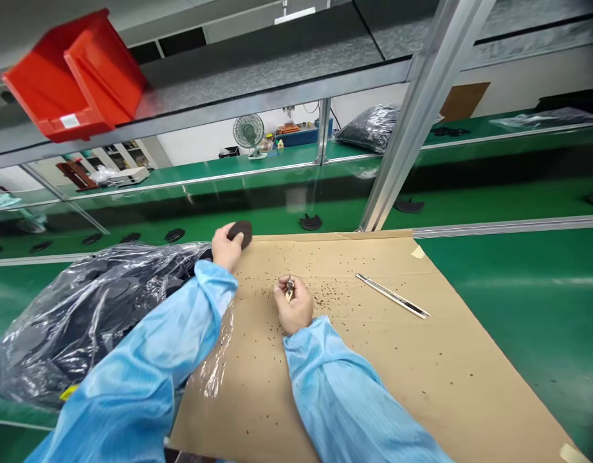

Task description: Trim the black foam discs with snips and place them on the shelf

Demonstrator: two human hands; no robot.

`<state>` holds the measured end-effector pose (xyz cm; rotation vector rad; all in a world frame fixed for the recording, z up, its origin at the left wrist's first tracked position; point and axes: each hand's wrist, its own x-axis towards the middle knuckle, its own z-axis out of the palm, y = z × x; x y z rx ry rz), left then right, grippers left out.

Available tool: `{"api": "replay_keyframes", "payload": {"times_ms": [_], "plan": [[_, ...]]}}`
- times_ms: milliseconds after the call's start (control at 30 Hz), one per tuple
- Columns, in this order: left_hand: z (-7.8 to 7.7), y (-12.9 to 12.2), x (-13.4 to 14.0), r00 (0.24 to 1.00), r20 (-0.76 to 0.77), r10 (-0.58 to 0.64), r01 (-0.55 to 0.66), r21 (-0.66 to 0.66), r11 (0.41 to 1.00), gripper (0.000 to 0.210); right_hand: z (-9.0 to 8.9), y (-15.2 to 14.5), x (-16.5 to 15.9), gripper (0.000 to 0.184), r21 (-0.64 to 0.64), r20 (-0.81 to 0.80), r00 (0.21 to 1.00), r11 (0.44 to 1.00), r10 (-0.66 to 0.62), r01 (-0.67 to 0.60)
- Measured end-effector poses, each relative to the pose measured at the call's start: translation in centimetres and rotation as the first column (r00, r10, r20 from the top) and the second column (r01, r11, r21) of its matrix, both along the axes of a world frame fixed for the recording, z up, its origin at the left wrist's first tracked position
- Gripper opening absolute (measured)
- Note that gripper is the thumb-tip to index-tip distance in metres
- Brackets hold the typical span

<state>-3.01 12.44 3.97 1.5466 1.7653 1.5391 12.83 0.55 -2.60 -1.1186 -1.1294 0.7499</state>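
Observation:
My left hand [226, 248] pinches a flat black rounded pad [241, 235] above the far left edge of a brown cardboard sheet [374, 379]. Closed over the middle of the cardboard, my right hand [296, 307] grips a small metal tool with a brass-coloured part [289, 289]; the fingers hide most of it. Many tiny dark bits [328, 294] are scattered around that hand. To its right lies a pair of slim white-and-dark sticks [393, 296]. Beside my left forearm, a clear plastic bag [98, 315] bulges with black pieces.
Beyond the cardboard, a black piece [310, 222] and several others lie spaced along the green surface [272, 222]. A slanting metal post [412, 116] rises behind the sheet's far edge. Overhead, a red bin [79, 77] sits on a shelf. A fan [249, 134] stands farther back.

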Motion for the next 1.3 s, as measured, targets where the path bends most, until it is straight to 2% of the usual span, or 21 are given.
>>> {"api": "replay_keyframes", "payload": {"times_ms": [33,100,167,233,333,400,567,667,767,900,1000,1100,1167,1233,1300], "plan": [[0.6,1.6,-0.5,0.981,-0.194,0.022,-0.017,0.028,0.999,0.031,0.0,0.0,-0.1,0.017,0.003,0.011,1.0,1.0,-0.002,0.002],[1.2,4.4,-0.9,0.899,-0.438,0.022,-0.016,0.016,1.0,0.039,0.0,0.1,-0.3,0.015,0.014,0.028,1.0,1.0,-0.014,0.014],[0.9,6.5,-0.3,0.831,-0.556,-0.026,-0.014,-0.068,0.998,0.045,-0.1,0.2,-0.3,0.014,0.019,0.036,0.999,0.999,-0.032,0.031],[-0.1,7.9,1.4,0.789,-0.606,-0.101,-0.01,-0.177,0.984,0.042,-0.2,0.2,-0.3,0.013,0.018,0.027,0.998,0.998,-0.053,0.053],[-1.9,9.1,5.4,0.764,-0.609,-0.212,0.025,-0.3,0.954,0.035,-0.2,0.3,-0.2,0.011,0.019,0.012,0.995,0.995,-0.097,0.096],[-2.7,9.9,8.4,0.765,-0.59,-0.258,0.05,-0.345,0.937,0.037,-0.1,0.3,-0.1,0.01,0.03,0.011,0.991,0.991,-0.134,0.134],[-3.5,11.8,14.4,0.808,-0.525,-0.268,-0.003,-0.457,0.889,0.061,0.3,0.2,0.0,0.011,0.004,-0.046,0.977,0.978,-0.208,0.209],[-4.0,12.6,16.2,0.823,-0.484,-0.296,0.032,-0.481,0.876,0.061,0.5,0.3,0.1,0.013,-0.017,-0.059,0.972,0.974,-0.228,0.227],[-4.4,12.8,16.9,0.833,-0.456,-0.314,0.092,-0.445,0.891,0.04,0.7,0.3,0.2,0.013,-0.008,-0.054,0.971,0.973,-0.231,0.231],[-3.9,12.3,16.9,0.864,-0.446,-0.234,0.072,-0.352,0.933,0.022,0.7,0.4,0.1,0.014,-0.015,-0.06,0.965,0.967,-0.254,0.254],[-2.5,11.1,16.5,0.939,-0.306,-0.159,0.094,-0.216,0.972,0.027,0.5,0.6,0.1,0.017,-0.017,-0.057,0.969,0.971,-0.24,0.239],[-0.8,8.9,15.4,0.987,0.045,-0.153,0.157,-0.109,0.982,0.031,0.2,1.0,0.2,0.021,-0.018,-0.042,0.967,0.968,-0.251,0.25],[0.2,6.7,14.0,0.946,0.28,-0.163,0.197,-0.1,0.975,0.03,0.1,1.4,0.4,0.023,-0.025,-0.022,0.958,0.958,-0.287,0.286],[0.9,3.9,12.2,0.858,0.49,-0.153,0.222,-0.085,0.971,0.026,0.1,1.7,0.5,0.026,-0.024,0.01,0.947,0.946,-0.322,0.322],[1.2,0.6,10.0,0.766,0.619,-0.176,0.261,-0.049,0.964,0.021,0.3,1.8,0.5,0.026,0.004,0.057,0.94,0.941,-0.337,0.337]]}}
